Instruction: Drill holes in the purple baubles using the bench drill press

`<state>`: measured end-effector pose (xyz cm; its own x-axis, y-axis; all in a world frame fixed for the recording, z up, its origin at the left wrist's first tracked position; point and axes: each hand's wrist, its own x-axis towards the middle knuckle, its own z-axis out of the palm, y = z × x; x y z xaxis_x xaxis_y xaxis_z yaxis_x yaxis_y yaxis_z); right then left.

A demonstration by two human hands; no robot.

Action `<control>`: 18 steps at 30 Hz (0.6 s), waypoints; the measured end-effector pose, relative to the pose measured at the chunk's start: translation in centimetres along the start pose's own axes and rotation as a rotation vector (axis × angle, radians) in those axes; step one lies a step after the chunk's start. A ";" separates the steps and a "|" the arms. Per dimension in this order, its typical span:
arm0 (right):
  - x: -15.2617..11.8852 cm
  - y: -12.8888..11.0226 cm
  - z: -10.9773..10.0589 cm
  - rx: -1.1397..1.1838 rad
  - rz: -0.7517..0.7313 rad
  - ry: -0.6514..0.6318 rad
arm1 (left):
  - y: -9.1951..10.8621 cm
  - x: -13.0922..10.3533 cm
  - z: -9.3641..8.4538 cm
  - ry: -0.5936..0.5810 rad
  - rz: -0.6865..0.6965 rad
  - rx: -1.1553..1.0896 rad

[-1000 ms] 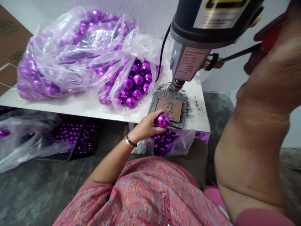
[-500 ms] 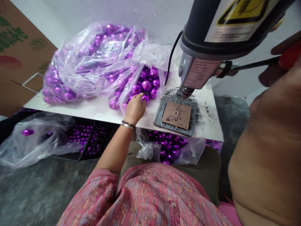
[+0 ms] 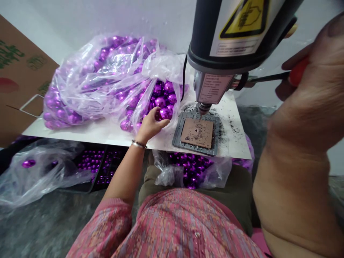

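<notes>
At the mouth of a clear plastic bag, my left hand reaches in with thumb and fingers spread apart. A shiny faceted purple ball lies right at its fingertips; I cannot tell whether they touch. More such balls fill the bag. On the right, my right hand is wrapped around the red knob of a drill press lever. The drill press holds a thin bit over a brown square block with a small hole.
The block sits on a grey base plate on a white table, with dark shavings around. A black cable hangs behind. Below are another bag of purple balls and dark trays. A cardboard box stands left.
My left hand has turned and its thumb and fingers have spread apart beside the purple balls. My right hand stays on the lever. The whole view has shifted slightly.
</notes>
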<state>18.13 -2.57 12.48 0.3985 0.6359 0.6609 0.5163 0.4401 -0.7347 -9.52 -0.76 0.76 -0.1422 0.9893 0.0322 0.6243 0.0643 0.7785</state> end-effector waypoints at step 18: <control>0.2 -1.0 0.2 0.295 -0.119 -0.095 | 2.8 -2.9 5.7 -0.381 -0.216 -0.697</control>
<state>17.53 -2.76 13.34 0.2691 0.6187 0.7380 0.3076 0.6710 -0.6747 -3.03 -2.70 -0.73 0.1438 0.9491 -0.2802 -0.0252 0.2866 0.9577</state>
